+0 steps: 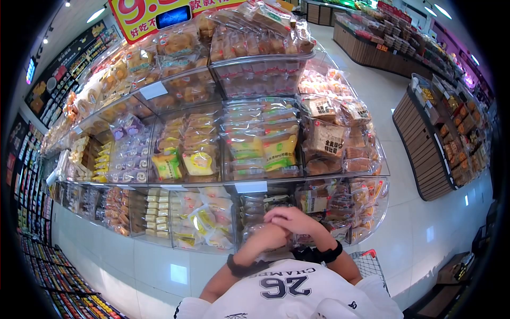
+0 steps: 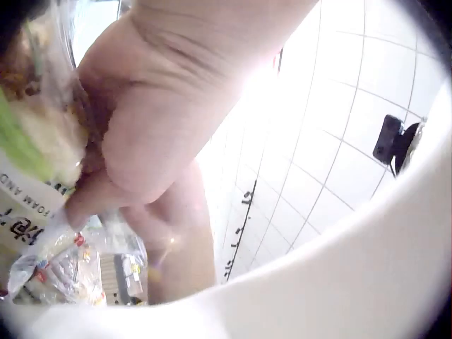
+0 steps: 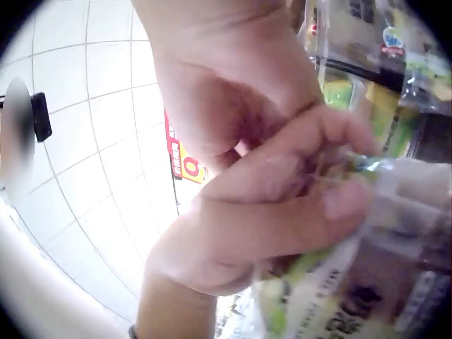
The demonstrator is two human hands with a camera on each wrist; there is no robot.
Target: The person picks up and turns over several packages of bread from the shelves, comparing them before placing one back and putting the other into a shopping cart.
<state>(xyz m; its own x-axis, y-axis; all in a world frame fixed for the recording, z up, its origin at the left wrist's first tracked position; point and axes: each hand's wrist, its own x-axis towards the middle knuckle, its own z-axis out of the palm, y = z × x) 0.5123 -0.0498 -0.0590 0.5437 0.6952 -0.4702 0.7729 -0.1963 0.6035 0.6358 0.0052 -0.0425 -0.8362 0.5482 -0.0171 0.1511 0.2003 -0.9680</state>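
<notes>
A clear plastic packet of bread (image 3: 367,282) with green and white printing is at my hands in the right wrist view. My left hand (image 1: 264,239) pinches its gathered edge, the thumb (image 3: 346,203) lying over the film. My right hand (image 1: 292,219) crosses over the left one in the head view, the two overlapping closely. Its fingertips are mostly hidden, and I cannot tell whether they grip the packet. From the left wrist, the packet (image 2: 32,152) shows at the left edge, beside the left fingers.
A tiered display shelf (image 1: 249,186) of packaged breads stands in front. A phone (image 1: 173,17) is by the yellow sign (image 1: 127,24) on top. At the right a wooden display counter (image 1: 425,138) lines the tiled aisle (image 1: 398,207). Near my right side is a wire basket (image 1: 369,263).
</notes>
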